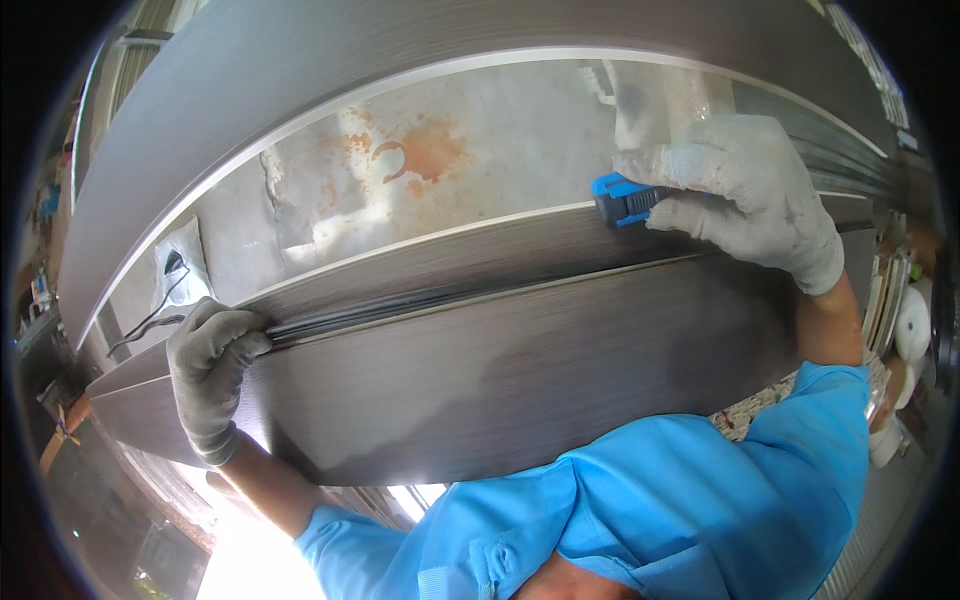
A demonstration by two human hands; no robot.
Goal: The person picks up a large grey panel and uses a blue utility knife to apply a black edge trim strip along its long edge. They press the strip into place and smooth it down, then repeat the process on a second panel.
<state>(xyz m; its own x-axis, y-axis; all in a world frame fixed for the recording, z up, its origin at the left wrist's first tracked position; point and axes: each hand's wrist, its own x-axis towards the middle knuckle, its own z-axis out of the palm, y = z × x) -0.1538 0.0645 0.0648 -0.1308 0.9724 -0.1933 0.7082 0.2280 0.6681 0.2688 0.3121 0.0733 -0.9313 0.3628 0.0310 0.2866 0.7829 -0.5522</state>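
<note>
There are two gloves [745, 190], one blue tool [626, 203], one bag [194, 278].

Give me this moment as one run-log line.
left hand: gloved, at black strip | right hand: gloved, holds blue-black tool | nearby: dark panel, brown-stained grey surface

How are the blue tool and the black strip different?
The tool looks short and chunky; the strip is long and thin. The tool is blue and black, while the strip looks all dark. The tool is held in the right hand; the strip's end is at the left hand. Both have black on them.
</note>
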